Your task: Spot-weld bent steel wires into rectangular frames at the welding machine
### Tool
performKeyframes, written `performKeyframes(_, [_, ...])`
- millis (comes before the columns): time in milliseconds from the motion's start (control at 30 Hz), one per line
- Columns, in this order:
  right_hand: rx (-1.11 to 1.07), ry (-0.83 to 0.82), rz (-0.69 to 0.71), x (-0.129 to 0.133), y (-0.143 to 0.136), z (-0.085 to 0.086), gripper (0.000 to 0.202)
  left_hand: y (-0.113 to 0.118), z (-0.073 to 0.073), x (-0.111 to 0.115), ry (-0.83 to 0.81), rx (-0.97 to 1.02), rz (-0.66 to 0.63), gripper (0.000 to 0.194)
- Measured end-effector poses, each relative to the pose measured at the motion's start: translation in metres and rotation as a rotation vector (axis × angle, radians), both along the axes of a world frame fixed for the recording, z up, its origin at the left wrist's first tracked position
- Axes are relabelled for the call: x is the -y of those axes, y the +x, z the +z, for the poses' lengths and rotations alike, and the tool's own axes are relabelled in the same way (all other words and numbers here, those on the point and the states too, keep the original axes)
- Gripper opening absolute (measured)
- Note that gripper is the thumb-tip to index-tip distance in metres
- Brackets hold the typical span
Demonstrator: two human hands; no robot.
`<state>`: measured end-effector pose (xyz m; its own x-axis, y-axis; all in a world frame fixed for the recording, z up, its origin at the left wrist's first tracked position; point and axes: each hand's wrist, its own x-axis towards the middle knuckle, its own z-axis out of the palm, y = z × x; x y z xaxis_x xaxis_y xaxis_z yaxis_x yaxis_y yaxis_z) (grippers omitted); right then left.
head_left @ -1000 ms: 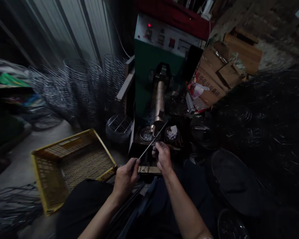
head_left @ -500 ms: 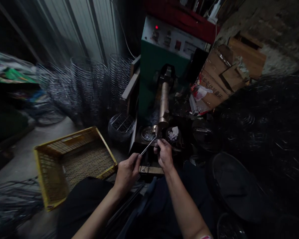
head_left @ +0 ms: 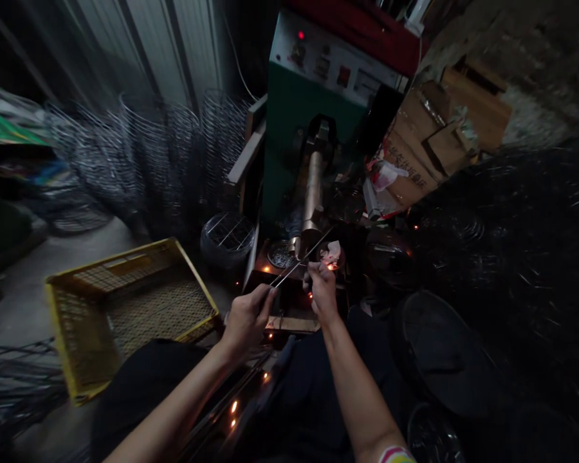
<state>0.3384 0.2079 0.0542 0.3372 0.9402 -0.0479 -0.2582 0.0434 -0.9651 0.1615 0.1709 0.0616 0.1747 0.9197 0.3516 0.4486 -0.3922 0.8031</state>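
Note:
My left hand [head_left: 248,318] is closed around thin metal rods [head_left: 285,275], which slant up and right to the tip of a green welding machine [head_left: 287,154]. Just below its brass-coloured electrode arm [head_left: 312,193], my right hand [head_left: 322,289] pinches its fingers beside the rods. What sits in that pinch is too small to make out. Orange sparks [head_left: 234,406] scatter below the hands and over my legs. A round dish of small metal pieces [head_left: 280,254] lies left of the electrode tip, and crumpled white paper [head_left: 331,252] lies to its right.
On the left floor stands a yellow plastic crate [head_left: 60,341]. Behind it rise stacks of wire racks [head_left: 145,154], with a round wire basket [head_left: 226,239] nearer the machine. Cardboard boxes [head_left: 405,151] lean at the right. A dark round lid-like object [head_left: 444,354] is beside my right leg.
Glowing sparks have appeared around the electrode tip and across my legs. The rods now show as two, one reaching further up and right. Both hands stay close to the tip, and the view has shifted slightly.

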Motion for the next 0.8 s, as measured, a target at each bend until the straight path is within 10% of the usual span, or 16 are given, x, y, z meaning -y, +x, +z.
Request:
performKeyframes(567, [0.002, -0.048, 0.046, -0.001, 0.008, 0.0, 0.041, 0.001, 0.011, -0.022, -0.14, 0.03, 0.012, 0.035])
performKeyframes(800, [0.267, -0.301, 0.475, 0.088, -0.008, -0.066, 0.047, -0.008, 0.001, -0.016, 0.09, -0.257, -0.155, 0.03])
